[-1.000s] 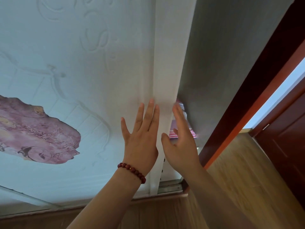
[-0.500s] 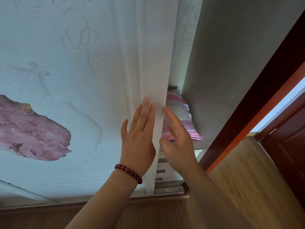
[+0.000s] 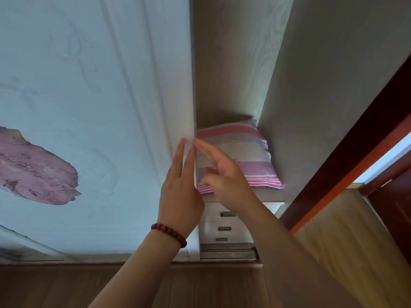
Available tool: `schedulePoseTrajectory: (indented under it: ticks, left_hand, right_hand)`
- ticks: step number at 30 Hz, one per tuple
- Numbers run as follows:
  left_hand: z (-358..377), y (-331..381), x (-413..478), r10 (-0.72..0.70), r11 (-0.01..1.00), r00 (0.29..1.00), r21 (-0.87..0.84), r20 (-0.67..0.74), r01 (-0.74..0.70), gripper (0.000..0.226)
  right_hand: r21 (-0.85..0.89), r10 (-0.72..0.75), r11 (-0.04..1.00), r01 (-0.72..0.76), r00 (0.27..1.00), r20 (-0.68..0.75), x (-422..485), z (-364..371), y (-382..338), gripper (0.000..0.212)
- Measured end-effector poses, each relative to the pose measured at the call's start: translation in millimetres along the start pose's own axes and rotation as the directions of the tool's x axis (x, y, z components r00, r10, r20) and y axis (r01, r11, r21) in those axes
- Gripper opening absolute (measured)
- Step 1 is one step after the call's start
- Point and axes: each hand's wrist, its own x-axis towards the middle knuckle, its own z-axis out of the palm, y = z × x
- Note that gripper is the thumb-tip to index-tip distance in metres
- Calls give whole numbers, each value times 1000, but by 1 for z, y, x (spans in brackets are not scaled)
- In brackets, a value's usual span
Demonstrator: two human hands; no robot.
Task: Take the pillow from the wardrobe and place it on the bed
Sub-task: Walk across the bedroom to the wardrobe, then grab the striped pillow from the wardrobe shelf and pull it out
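A: Start closest. What are the hands doing?

B: The left hand (image 3: 180, 192), the one with a bead bracelet (image 3: 170, 234) at the wrist, lies flat against the sliding door (image 3: 100, 107). Its fingers (image 3: 179, 156) are straight and rest near the door's edge. The right hand (image 3: 224, 174) is just beside it, in the opening. Its fingers (image 3: 206, 150) are stretched out and loose, with the tips up by that same edge. Neither hand is grasping anything.

A: And the pillow?

B: The pillow (image 3: 249, 152) is inside the wardrobe (image 3: 233, 74), lying flat on a shelf (image 3: 273, 197) above a stack of drawers (image 3: 226, 228). It has pink and lilac stripes and sits directly behind the right hand, a little further in.

A: Which way does it run?

B: Its near edge follows the shelf front and the rest goes back into the wardrobe. The door covers its left side, so I can't tell which way its long axis runs.

A: So which hand takes it?

B: I'd say the right. It is already in front of the pillow, while the left is on the door side. Reaching straight in should meet the striped front edge.
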Motion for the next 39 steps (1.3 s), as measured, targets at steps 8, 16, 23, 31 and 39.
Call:
schedulePoseTrajectory:
  ticks: [8, 16, 23, 31, 39]
  left_hand:
    - [-11, -24, 1, -61, 987, 998, 146, -14, 63, 95]
    - [-17, -33, 0, -22, 983, 996, 182, -87, 38, 92]
    - [-7, -36, 8, 74, 990, 994, 112, 76, -83, 79]
    - [16, -25, 23, 94, 994, 988, 39, 126, -99, 76]
    - [49, -18, 57, 120, 991, 983, 33, 141, -126, 70]
  right_hand:
    - [13, 9, 1000, -10, 1000, 29, 4, 21, 8, 71]
    - [37, 2, 999, -3, 1000, 9, 2, 25, 18, 71]
    - [7, 29, 1000, -29, 998, -62, -2, 14, 24, 61]
    - [8, -2, 1000, 3, 986, -165, -10, -15, 38, 36]
    - [55, 25, 998, -11, 963, -269, 12, -49, 53, 28]
